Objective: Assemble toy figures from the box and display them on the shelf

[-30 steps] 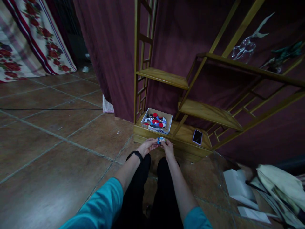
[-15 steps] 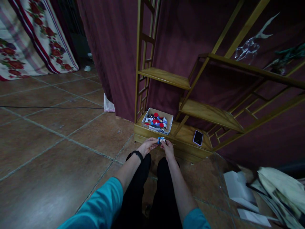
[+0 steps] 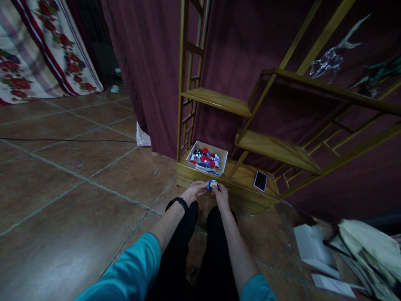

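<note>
Between my two hands is a small blue-and-white figure [image 3: 213, 183], too small to make out in detail. My left hand [image 3: 194, 191] pinches its blue left side. On its right side, the fingers of my right hand [image 3: 221, 195] are closed. Just beyond my hands, a shallow cardboard box [image 3: 224, 162] sits on the low wooden base of the shelf. Heaped inside it are several small red, blue, white and dark pieces [image 3: 205, 159].
A phone [image 3: 260, 181] lies on the shelf base to the right. Wooden shelving [image 3: 216, 101] rises in front, with a clear deer ornament [image 3: 328, 62] high up. White boxes [image 3: 313, 246] and a pale bag [image 3: 369, 242] are on the floor at right. A black cable [image 3: 69, 140] crosses the tiles.
Almost nothing differs. Both hands keep hold of the small figure in the same place, with only a very slight shift of the right hand.
</note>
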Demonstrator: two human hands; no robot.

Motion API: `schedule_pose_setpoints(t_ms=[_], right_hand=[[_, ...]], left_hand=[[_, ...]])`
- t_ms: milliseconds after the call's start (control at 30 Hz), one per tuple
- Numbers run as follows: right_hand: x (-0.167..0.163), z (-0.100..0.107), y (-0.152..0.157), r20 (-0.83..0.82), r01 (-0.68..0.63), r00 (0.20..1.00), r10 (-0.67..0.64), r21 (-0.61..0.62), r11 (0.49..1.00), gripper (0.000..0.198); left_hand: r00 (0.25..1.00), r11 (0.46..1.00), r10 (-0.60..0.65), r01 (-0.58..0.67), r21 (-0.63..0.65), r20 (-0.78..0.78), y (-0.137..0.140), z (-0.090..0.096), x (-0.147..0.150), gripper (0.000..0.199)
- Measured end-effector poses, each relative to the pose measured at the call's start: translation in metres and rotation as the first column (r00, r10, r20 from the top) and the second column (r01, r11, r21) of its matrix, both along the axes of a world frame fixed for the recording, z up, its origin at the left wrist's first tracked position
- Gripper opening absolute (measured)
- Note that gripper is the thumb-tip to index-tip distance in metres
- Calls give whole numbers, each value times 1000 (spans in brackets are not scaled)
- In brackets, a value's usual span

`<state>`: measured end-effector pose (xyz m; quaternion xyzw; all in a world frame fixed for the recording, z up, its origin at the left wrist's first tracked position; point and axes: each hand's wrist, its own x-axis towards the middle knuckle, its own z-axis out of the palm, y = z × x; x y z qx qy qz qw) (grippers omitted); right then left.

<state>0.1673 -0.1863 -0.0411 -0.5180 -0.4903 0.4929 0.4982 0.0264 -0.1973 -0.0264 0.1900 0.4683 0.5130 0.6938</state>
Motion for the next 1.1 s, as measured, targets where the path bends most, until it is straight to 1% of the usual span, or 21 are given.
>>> schedule_pose_setpoints(t_ms=[233, 400, 533, 733, 867, 967, 1100], right_hand=[[0, -2, 1, -18, 35, 999, -35, -33, 999, 36], [1, -6, 3, 18, 31, 999, -30, -4, 1000, 37], [3, -9, 4, 89, 18, 996, -22, 48, 999, 38], [7, -9, 3, 247, -13, 969, -14, 107, 994, 39], [7, -5, 0, 354, -8, 934, -55, 175, 984, 34], [7, -3, -2, 399, -11, 914, -72, 202, 979, 33], [6, -1, -2, 429, -12, 900, -80, 207, 978, 33]], left_hand=[[1000, 1000, -4, 4, 22, 19, -1, 1, 2, 24], [1000, 1000, -6, 6, 21, 17, -1, 1, 2, 19], [1000, 1000, -8, 8, 18, 13, 0, 0, 1, 19], [1000, 1000, 3, -3, 4, -15, 0, 1, 3, 19], [999, 999, 30, -29, 21, -42, -1, -1, 5, 21], [997, 998, 52, -50, 49, -57, -1, -3, 7, 24], [996, 996, 73, -70, 62, -51, -1, -5, 8, 26]])
